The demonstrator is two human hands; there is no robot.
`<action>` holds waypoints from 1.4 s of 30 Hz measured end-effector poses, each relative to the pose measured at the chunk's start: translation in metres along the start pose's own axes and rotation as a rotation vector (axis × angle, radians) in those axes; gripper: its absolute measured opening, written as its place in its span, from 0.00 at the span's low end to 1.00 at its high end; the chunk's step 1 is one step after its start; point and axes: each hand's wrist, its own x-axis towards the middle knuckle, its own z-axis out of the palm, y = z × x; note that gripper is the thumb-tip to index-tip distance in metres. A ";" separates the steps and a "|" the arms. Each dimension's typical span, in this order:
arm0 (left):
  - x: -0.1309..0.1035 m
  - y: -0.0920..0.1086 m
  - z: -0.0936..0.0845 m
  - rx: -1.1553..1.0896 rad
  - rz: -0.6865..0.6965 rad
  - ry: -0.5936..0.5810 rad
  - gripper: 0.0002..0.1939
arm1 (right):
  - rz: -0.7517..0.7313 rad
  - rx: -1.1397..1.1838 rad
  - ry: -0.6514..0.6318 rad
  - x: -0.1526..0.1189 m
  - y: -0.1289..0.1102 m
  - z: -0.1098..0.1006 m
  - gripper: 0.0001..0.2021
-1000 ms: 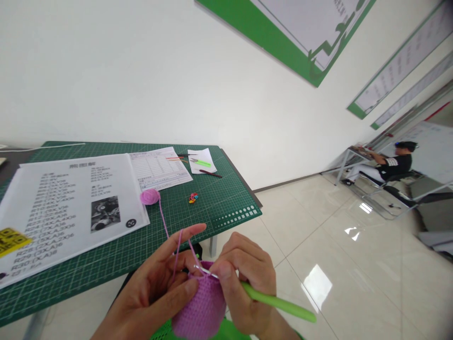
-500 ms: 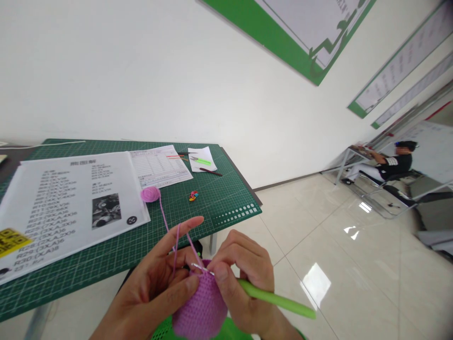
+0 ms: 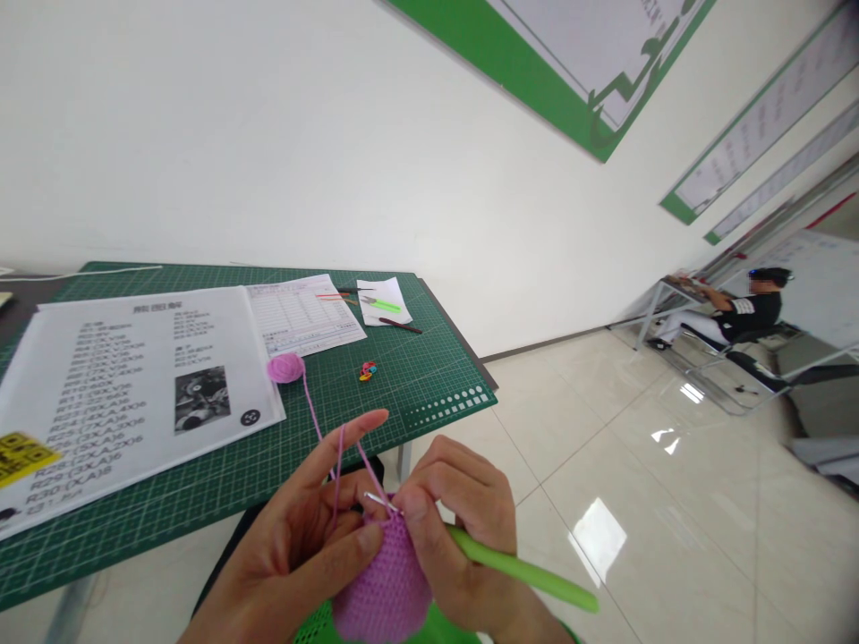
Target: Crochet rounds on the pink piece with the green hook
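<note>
My left hand [image 3: 301,528] pinches the upper edge of a pink-purple crochet piece [image 3: 386,586] between thumb and fingers, its index finger stretched out. Over that finger runs a strand of yarn [image 3: 310,402], coming from a small ball of yarn [image 3: 285,368] on the table. In my right hand [image 3: 463,528] is a crochet hook [image 3: 523,568] with a thick green handle, gripped near its metal end. The silver tip lies at the top edge of the piece, close to my left fingers, beside the yarn. Part of the hook's shaft is hidden by my right fingers.
A green cutting mat [image 3: 322,376] covers the table. On it lie a printed pattern sheet [image 3: 154,385], a form [image 3: 305,313], green thread snips [image 3: 384,305] and several coloured stitch markers [image 3: 367,371]. Farther right, a person [image 3: 744,304] sits at another table.
The hook's tip has shifted slightly and shows more of its metal above the edge. The crochet piece and my left thumb have moved a little to the right.
</note>
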 end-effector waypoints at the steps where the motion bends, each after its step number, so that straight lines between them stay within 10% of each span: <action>1: 0.000 -0.001 0.000 0.008 -0.001 -0.005 0.37 | -0.006 -0.006 0.002 0.000 0.000 0.000 0.11; 42: -0.007 -0.001 -0.001 -0.005 0.060 0.001 0.33 | 0.063 0.158 0.144 -0.010 -0.006 0.006 0.19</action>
